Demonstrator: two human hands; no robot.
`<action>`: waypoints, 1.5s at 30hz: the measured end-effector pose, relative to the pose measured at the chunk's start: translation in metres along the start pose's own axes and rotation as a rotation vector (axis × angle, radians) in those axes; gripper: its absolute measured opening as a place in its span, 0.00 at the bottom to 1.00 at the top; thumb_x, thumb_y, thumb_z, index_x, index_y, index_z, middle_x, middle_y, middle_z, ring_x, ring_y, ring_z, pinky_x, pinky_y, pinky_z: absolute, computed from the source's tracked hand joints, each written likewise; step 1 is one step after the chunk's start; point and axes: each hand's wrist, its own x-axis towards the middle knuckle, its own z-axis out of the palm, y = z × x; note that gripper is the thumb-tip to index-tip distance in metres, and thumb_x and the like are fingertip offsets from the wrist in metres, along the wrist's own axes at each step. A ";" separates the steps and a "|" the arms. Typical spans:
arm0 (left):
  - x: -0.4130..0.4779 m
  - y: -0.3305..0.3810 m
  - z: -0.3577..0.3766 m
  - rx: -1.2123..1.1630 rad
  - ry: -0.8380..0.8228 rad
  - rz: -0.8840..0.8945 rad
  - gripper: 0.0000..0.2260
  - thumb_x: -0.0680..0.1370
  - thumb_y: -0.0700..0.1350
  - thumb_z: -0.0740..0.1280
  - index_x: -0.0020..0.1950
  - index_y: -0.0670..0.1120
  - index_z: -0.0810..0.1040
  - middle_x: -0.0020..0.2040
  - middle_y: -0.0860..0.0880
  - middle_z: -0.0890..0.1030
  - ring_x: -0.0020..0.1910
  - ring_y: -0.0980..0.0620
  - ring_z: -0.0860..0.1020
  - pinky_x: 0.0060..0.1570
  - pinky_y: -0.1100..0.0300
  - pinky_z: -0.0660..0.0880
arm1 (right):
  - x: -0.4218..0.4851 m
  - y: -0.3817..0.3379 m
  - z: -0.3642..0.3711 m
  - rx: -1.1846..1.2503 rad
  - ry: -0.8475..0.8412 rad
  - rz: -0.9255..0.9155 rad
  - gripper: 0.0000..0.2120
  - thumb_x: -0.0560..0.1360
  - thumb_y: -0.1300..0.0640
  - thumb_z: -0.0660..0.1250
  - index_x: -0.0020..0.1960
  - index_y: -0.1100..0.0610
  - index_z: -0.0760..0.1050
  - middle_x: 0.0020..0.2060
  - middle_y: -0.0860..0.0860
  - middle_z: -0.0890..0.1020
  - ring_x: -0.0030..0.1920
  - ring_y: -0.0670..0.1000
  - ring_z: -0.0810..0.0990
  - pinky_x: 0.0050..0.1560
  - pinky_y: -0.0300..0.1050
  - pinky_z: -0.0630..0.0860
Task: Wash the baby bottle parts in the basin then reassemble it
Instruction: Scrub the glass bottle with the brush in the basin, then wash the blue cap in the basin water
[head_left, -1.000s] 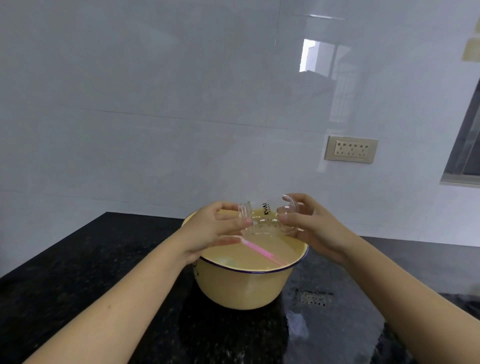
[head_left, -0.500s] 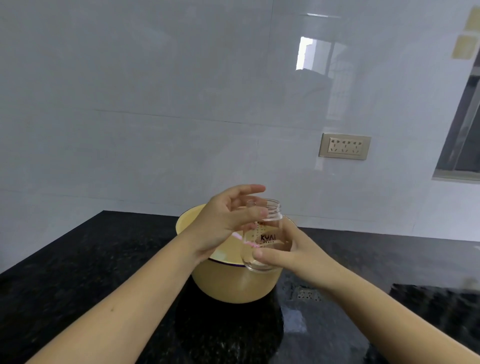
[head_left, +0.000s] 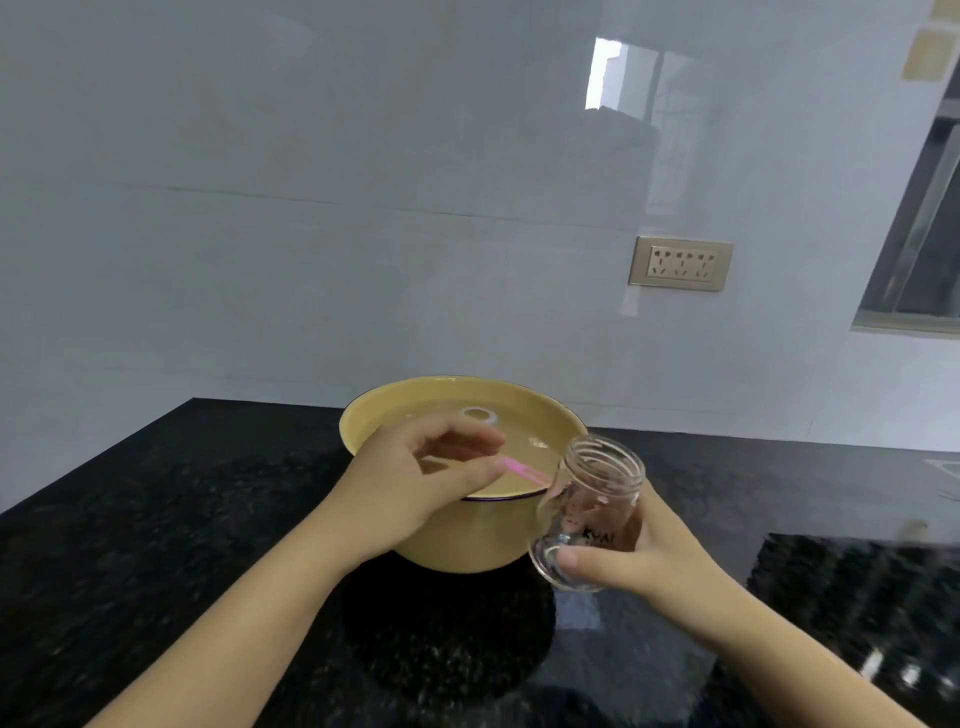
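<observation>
Over the black counter (head_left: 156, 519), speckled and glossy like polished stone, I held the bottle (head_left: 587, 514) in my right hand (head_left: 639, 561). My thumb lay across its rounded base and my fingers curled round behind it. It was clear and see-through, squat and wide, with raised screw threads circling its open neck. It sat tilted, mouth up and leaning away from me, just right of the basin (head_left: 462, 545) and partly in front of its rim. Low on the bottle's side ran black letters that looked like "KUAI"; above them were small pinkish marks, too blurred to read.

My left hand (head_left: 415, 488) hung over the near side of the basin, thumb and forefinger pinching the end of a thin pink stick (head_left: 519, 470). It pointed right towards the bottle, and I could not tell where its far end stopped.

The basin was round and deep, smooth pale yellow like enamel, with a thin dark blue line along its lip. It stood on the counter and held water (head_left: 524, 431) nearly to the brim. A small white ring (head_left: 478, 414) lay on the water near the far side.

Behind it rose a wall (head_left: 311, 208) of large, shiny white tiles. On it was a flat rectangular socket (head_left: 680, 262) in dull beige, showing three sets of holes.
</observation>
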 end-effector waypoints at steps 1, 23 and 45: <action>-0.004 -0.004 -0.001 -0.004 0.016 -0.011 0.06 0.68 0.47 0.75 0.44 0.51 0.84 0.44 0.54 0.85 0.45 0.60 0.81 0.49 0.67 0.75 | -0.004 0.004 -0.002 -0.006 0.015 0.012 0.34 0.63 0.64 0.76 0.66 0.55 0.67 0.57 0.49 0.81 0.57 0.47 0.80 0.53 0.38 0.76; -0.037 -0.050 -0.015 0.115 -0.060 -0.226 0.06 0.72 0.42 0.72 0.40 0.55 0.85 0.42 0.45 0.85 0.42 0.49 0.82 0.48 0.52 0.79 | -0.014 0.080 -0.027 -0.095 0.180 0.243 0.39 0.52 0.51 0.83 0.60 0.45 0.71 0.54 0.47 0.83 0.56 0.48 0.81 0.62 0.49 0.74; 0.030 -0.021 -0.043 0.472 0.026 -0.039 0.03 0.73 0.46 0.71 0.42 0.54 0.83 0.39 0.59 0.83 0.38 0.68 0.77 0.37 0.77 0.70 | 0.115 -0.008 0.018 -0.867 -0.025 0.203 0.19 0.75 0.49 0.64 0.65 0.48 0.74 0.58 0.47 0.77 0.55 0.49 0.77 0.51 0.40 0.69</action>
